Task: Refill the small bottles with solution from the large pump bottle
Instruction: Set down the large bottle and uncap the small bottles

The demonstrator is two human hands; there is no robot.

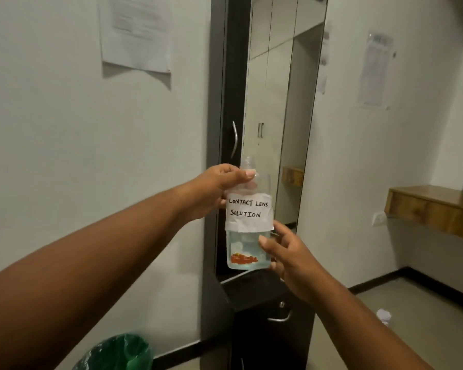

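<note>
- The large bottle (249,217) is clear plastic, held upright in the air in front of the tall mirror (275,102).
- Its threaded neck is open, with no pump or cap on it.
- 1 white paper label wraps its middle, handwritten "CONTACT LENS SOLUTION".
- Pale bluish liquid fills only the part below the label; an orange-red mark shows near the base.

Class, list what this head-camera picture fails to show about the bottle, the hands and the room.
- Bottle liquid level: the paper label hides it.
- Left hand fingers: behind the bottle.
- Wall papers: print blurred, unreadable.
- Green bin: cut off by the bottom edge.
- Pump and small bottles: out of view.
- Right hand fingertips: behind the bottle's base.
</note>
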